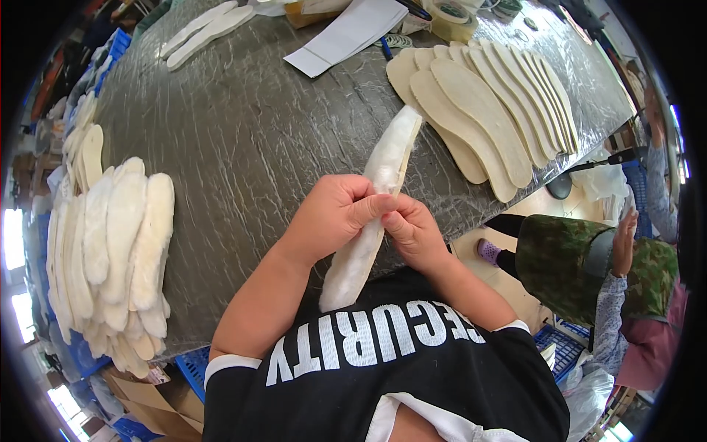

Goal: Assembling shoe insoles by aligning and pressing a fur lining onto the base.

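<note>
Fleece-lined insole [392,149], one, held aslant over the near edge of a dark-covered table [213,140], pinched midway between curled left hand [328,214] and curled right hand [418,234], thumbs close together; fanned beige insoles [471,110] right, piled fleecy insoles [121,239] left.

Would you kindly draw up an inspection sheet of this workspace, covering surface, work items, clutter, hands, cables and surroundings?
Surface: dark tabletop with a wrinkled sheen.
Work items: white fleecy insole held mid-length; beige insoles fanned out at right; fleecy pile at left.
Clutter: white papers and tape rolls toward the far edge.
Hands: left hand and right hand both grip the held insole.
Cables: nothing seen.
Surroundings: another person at right; cardboard at lower left.
</note>
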Demonstrator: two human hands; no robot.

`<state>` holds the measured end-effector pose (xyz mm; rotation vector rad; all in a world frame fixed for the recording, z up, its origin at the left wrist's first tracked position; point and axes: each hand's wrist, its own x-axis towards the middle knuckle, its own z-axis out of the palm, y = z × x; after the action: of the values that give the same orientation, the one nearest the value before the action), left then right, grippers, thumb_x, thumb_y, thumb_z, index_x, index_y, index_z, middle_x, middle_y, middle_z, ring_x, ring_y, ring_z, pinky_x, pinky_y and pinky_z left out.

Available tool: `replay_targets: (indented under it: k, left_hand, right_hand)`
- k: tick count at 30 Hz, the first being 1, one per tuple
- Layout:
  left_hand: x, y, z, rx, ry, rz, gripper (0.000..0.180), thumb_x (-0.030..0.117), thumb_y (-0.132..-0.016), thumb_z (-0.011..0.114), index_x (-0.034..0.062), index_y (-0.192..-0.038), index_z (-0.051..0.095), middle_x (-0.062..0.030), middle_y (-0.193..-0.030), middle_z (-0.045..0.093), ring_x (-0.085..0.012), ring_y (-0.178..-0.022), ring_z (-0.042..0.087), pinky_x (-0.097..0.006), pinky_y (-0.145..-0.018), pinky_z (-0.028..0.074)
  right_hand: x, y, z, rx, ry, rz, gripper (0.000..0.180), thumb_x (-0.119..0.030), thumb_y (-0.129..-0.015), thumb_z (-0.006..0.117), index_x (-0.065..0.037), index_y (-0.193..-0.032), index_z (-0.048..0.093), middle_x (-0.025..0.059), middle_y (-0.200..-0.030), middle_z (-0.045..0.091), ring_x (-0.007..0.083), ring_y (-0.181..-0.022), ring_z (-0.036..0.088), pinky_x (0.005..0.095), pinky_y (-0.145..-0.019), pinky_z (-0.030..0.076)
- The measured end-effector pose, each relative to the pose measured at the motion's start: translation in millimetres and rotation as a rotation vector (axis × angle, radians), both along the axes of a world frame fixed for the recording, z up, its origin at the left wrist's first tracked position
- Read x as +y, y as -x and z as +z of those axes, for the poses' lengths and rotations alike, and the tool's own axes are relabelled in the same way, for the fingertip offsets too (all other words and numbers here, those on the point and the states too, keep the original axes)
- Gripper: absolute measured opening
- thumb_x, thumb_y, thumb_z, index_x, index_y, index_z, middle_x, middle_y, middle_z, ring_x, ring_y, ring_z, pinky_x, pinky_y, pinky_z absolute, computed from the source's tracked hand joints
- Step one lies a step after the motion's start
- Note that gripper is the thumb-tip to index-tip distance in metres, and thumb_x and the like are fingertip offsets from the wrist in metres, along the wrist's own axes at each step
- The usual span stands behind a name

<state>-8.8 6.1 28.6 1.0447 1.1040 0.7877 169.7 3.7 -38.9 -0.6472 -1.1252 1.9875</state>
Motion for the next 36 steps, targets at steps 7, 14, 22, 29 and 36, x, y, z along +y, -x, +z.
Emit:
replay_targets:
  k: [7,14,22,29,36]
  left_hand:
    - [-7,2,2,0.225,-0.175,-0.154,0.041,0.023,-0.068,0.087,0.0077,-0.086,0.054,0.0036,-0.076,0.053,-0.0060,-0.072,0.052,-0.023,-0.062,0.042]
    - [-18,9,-2,0.181,-0.114,-0.101,0.034,0.002,-0.069,0.075,0.0078,-0.090,0.049,0.0028,-0.082,0.050,-0.0060,-0.076,0.050,-0.023,-0.065,0.042]
    - [-20,20,-3,0.147,0.008,-0.312,0.036,-0.003,-0.071,0.069,0.0053,-0.098,0.048,0.0004,-0.087,0.051,-0.0075,-0.080,0.048,-0.023,-0.070,0.042]
    - [-24,15,5,0.329,-0.194,-0.290,0.043,0.017,-0.068,0.082,0.0017,-0.098,0.056,-0.0069,-0.084,0.057,-0.0191,-0.076,0.057,-0.032,-0.070,0.047]
    - [-25,-3,3,0.527,-0.278,-0.291,0.031,0.025,-0.071,0.077,-0.0004,-0.084,0.065,-0.0156,-0.087,0.062,-0.0345,-0.079,0.062,-0.039,-0.071,0.049]
  right_hand:
    - [-5,4,8,0.068,0.123,-0.038,0.034,-0.035,-0.096,0.059,-0.003,-0.109,0.062,0.0033,-0.100,0.065,0.0092,-0.090,0.058,0.0249,-0.080,0.046]
    - [5,-21,7,-0.179,-0.007,0.046,0.028,-0.029,-0.092,0.066,-0.002,-0.094,0.061,0.0011,-0.086,0.061,0.0079,-0.079,0.053,0.0266,-0.070,0.046]
    - [36,-30,72,-0.937,-1.187,-0.213,0.048,-0.025,-0.060,0.085,-0.010,-0.101,0.063,0.0022,-0.086,0.061,0.0240,-0.099,0.057,0.0498,-0.103,0.032]
    - [33,-37,61,-0.904,-1.090,0.037,0.040,-0.024,-0.057,0.085,-0.011,-0.091,0.068,0.0024,-0.081,0.058,0.0236,-0.089,0.057,0.0456,-0.099,0.033]
    - [23,-35,59,-0.881,-1.102,0.004,0.028,-0.023,-0.061,0.083,-0.011,-0.081,0.067,0.0008,-0.076,0.060,0.0216,-0.084,0.058,0.0449,-0.094,0.038]
